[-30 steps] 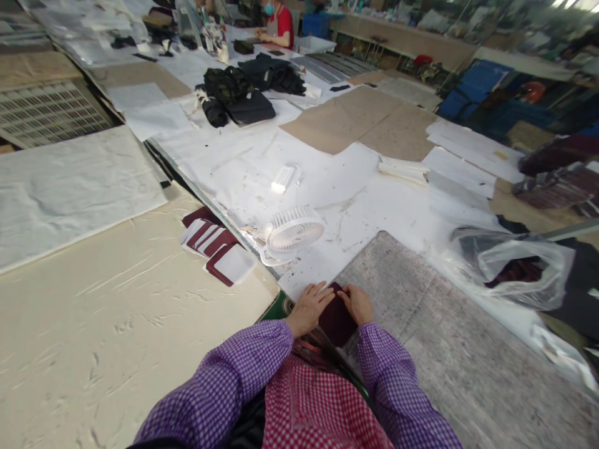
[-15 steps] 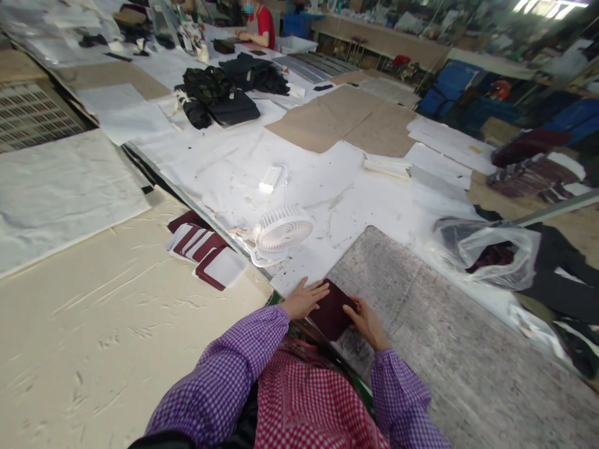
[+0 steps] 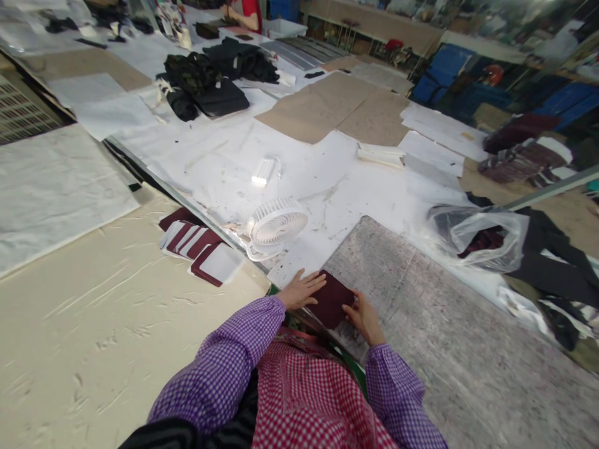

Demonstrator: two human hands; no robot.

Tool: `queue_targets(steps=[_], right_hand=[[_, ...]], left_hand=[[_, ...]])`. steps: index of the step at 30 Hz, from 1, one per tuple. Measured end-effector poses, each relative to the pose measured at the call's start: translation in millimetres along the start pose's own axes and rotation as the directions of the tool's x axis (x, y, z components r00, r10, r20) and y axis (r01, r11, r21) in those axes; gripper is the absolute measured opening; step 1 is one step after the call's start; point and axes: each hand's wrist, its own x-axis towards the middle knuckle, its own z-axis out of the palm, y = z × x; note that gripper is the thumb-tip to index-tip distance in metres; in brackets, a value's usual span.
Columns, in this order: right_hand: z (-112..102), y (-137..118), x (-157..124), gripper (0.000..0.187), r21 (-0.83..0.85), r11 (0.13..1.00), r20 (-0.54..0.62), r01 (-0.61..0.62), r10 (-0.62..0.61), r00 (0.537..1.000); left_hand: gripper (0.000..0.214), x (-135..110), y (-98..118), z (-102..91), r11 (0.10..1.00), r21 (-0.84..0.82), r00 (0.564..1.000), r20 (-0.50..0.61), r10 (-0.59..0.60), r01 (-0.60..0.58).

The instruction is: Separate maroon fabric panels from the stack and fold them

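Observation:
A dark maroon fabric piece (image 3: 331, 300) lies on the near corner of the grey mottled board (image 3: 402, 299). My left hand (image 3: 302, 290) rests flat on its left edge, fingers stretched out. On the right edge, my right hand (image 3: 365, 317) pinches the piece between thumb and fingers. To the left, on the cream surface, lies an overlapping row of maroon and white pieces (image 3: 193, 242). The nearest of these, a maroon piece with a white sheet (image 3: 219, 263) on it, sits a little apart.
A small white fan (image 3: 277, 227) stands just beyond my left hand, with a white battery pack (image 3: 264, 171) behind it. Dark folded cloth (image 3: 219, 96) and brown paper (image 3: 334, 109) lie farther back. At right is a clear plastic bag (image 3: 482, 240). A person in red (image 3: 250, 15) sits at the far side.
The view has tilted down slightly and shifted, so everything sits a little higher and further left. Both hands keep nearly the same place on the maroon piece.

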Motion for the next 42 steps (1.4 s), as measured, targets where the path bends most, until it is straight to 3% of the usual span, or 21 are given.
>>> queue_targets(steps=[4,7,11,14,16,17,20,22,25,28,31,35,42], right_hand=[[-18,10,-10,0.041,-0.198,0.98,-0.156,0.018,-0.049,0.986],[-16,6,-8,0.04,-0.296,0.952,-0.229,0.076,-0.148,0.962],[28,-17,7,0.042,-0.379,0.873,-0.167,0.307,-0.391,0.905],[67,-31,15,0.049,-0.434,0.795,-0.131,0.424,-0.521,0.843],[82,-32,17,0.055,-0.466,0.762,-0.136,0.45,-0.565,0.814],[87,-30,17,0.057,-0.493,0.742,-0.139,0.454,-0.582,0.801],[90,-23,18,0.063,-0.651,0.628,-0.118,0.426,-0.638,0.761],[90,-21,18,0.067,-0.734,0.547,-0.097,0.403,-0.672,0.735],[92,-20,17,0.071,-0.767,0.488,-0.086,0.417,-0.722,0.687],[95,-18,21,0.071,-0.773,0.456,-0.092,0.441,-0.768,0.634],[98,-12,29,0.068,-0.789,0.423,-0.105,0.446,-0.808,0.58],[100,-4,37,0.067,-0.816,0.385,-0.119,0.432,-0.842,0.526],[102,7,49,0.065,-0.829,0.375,-0.145,0.414,-0.86,0.489]], left_hand=[[0.08,-1,-1,-1.9,0.998,-0.052,1.0,0.007,0.025,-0.025],[0.081,-1,-1,-2.9,0.995,-0.099,1.0,-0.011,0.026,-0.027],[0.08,0,6,-8.7,0.988,-0.157,0.997,-0.07,-0.021,0.01],[0.061,-6,12,-17.3,0.97,-0.202,0.966,-0.192,-0.173,0.133],[0.037,-16,11,-24.7,0.924,-0.251,0.877,-0.318,-0.36,0.288],[0.031,-22,8,-29.0,0.883,-0.285,0.802,-0.379,-0.462,0.374],[0.033,-43,-11,-44.3,0.711,-0.4,0.516,-0.496,-0.698,0.578],[0.032,-53,-26,-55.7,0.605,-0.464,0.358,-0.515,-0.779,0.648],[0.029,-57,-46,-71.8,0.479,-0.525,0.204,-0.496,-0.844,0.703],[0.036,-54,-58,-84.6,0.39,-0.56,0.114,-0.464,-0.879,0.731],[0.039,-54,-64,-92.1,0.372,-0.569,0.105,-0.446,-0.889,0.733],[0.036,-60,-74,-99.2,0.391,-0.567,0.148,-0.426,-0.893,0.725],[0.03,-70,-104,-119.7,0.444,-0.557,0.204,-0.441,-0.874,0.702]])
